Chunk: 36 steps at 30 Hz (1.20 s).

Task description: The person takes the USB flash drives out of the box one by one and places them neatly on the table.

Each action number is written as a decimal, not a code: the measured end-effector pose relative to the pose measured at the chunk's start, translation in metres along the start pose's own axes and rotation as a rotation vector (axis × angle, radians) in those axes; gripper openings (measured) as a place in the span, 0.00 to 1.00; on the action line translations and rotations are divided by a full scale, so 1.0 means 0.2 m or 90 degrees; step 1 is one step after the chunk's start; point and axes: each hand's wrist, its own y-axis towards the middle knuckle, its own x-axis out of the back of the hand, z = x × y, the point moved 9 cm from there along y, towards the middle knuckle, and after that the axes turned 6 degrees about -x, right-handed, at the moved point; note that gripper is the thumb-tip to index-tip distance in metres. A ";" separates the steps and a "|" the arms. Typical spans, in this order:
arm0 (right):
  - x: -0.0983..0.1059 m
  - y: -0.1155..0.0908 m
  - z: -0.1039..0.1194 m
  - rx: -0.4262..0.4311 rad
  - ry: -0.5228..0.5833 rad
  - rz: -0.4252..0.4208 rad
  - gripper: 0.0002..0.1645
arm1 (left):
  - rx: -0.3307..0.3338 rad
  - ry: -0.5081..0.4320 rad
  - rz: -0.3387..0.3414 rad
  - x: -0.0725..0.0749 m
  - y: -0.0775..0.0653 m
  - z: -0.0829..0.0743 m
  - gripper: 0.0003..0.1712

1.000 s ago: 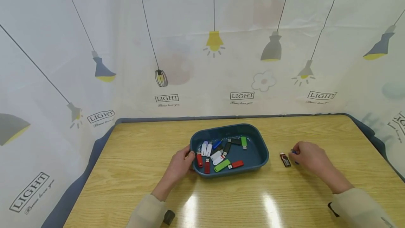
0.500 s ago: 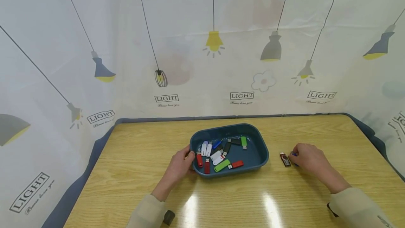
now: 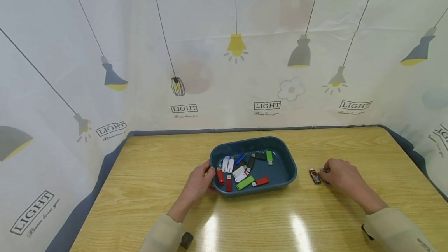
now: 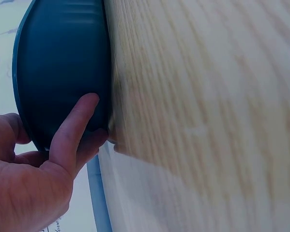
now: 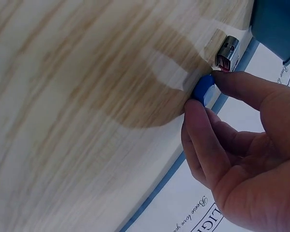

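Note:
A dark blue plastic tray (image 3: 276,185) sits on the table with several USB sticks in it, among them a green one (image 3: 245,183), a red one (image 3: 262,181) and a black one (image 3: 251,162). My left hand (image 3: 196,182) grips the tray's left end, thumb at the rim and fingers against the outer wall. To the right of the tray, my right hand (image 3: 344,176) pinches a blue USB stick (image 5: 203,90) between thumb and fingertip, low over the tabletop. Just left of those fingertips lies a dark red USB stick with a metal cover (image 3: 315,176).
The wooden table (image 3: 266,221) extends around the tray on every side. Behind it hangs a pale cloth (image 3: 217,73) printed with lamps. A dark blue edge (image 3: 210,130) runs along the table's back.
My right hand has shifted slightly, with the blue USB stick turning a little at its fingertips. My left hand and the tray have stayed in place.

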 end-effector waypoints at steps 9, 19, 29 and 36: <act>0.14 -0.02 0.05 0.023 -0.006 -0.037 0.25 | -0.001 0.002 -0.006 0.01 0.00 -0.01 0.29; 0.28 -0.13 0.44 0.204 0.036 -0.160 0.23 | 0.001 0.001 -0.008 0.01 0.00 -0.01 0.29; 0.16 -0.17 0.78 0.372 -0.016 -0.144 0.30 | -0.002 0.013 -0.011 0.01 0.00 0.00 0.29; 0.05 -0.13 0.93 0.429 -0.067 -0.084 0.34 | -0.002 0.018 -0.012 0.00 0.00 -0.01 0.29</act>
